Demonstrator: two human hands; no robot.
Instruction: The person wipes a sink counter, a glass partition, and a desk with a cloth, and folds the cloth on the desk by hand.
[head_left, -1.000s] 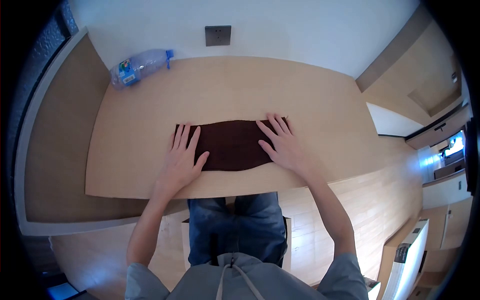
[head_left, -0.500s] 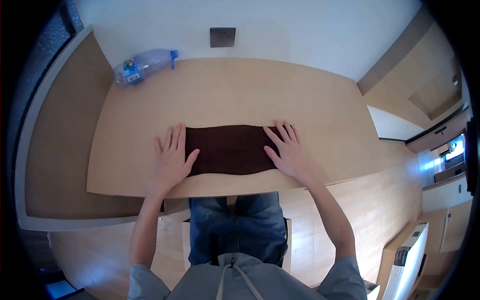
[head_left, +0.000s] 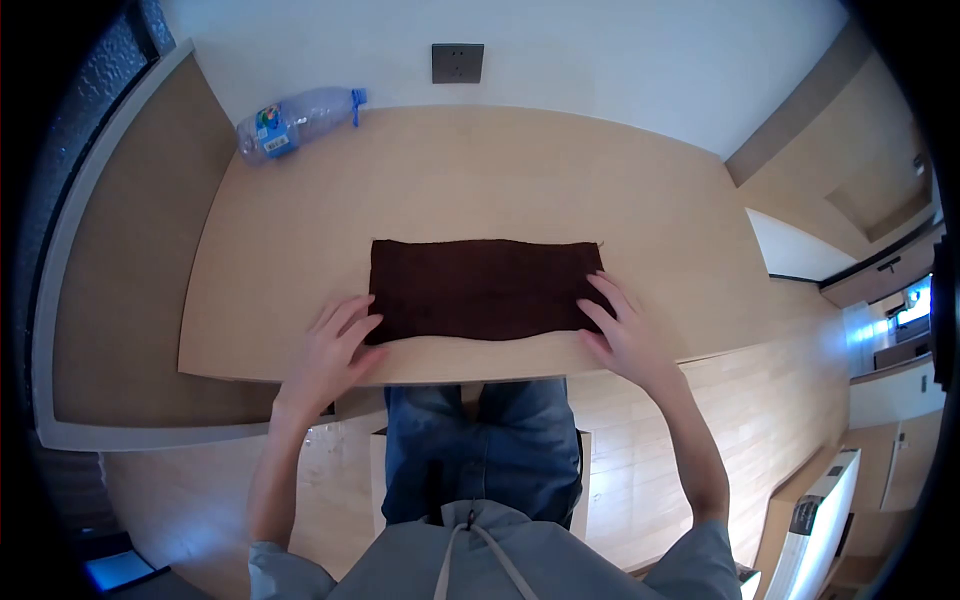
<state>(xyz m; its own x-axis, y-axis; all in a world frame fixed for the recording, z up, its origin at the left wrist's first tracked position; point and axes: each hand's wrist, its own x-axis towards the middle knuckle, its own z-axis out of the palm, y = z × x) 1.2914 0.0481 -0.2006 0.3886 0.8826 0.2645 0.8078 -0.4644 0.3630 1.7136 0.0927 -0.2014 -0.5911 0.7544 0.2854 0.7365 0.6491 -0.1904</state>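
A dark brown cloth (head_left: 485, 290), folded or cut to a wide rectangle, lies flat near the front edge of the wooden desk (head_left: 520, 180). At its lower left corner is my left hand (head_left: 335, 345), fingers apart and slightly bent, the fingertips at the cloth's edge. My right hand (head_left: 630, 335) is at the cloth's right edge, its fingers spread and curved, with fingertips over the lower right part. Neither hand grips the cloth. All of its top edge and both upper corners show.
An empty clear plastic bottle (head_left: 300, 120) with a blue label lies on its side at the back left, by the wall. A dark socket plate (head_left: 458, 63) is on the wall. A wooden side panel (head_left: 130, 260) bounds the desk's left.
Both hands have slid down from the cloth's upper sides toward its lower corners, and the fingers have become more bent. The cloth stays flat. The view has shifted slightly.
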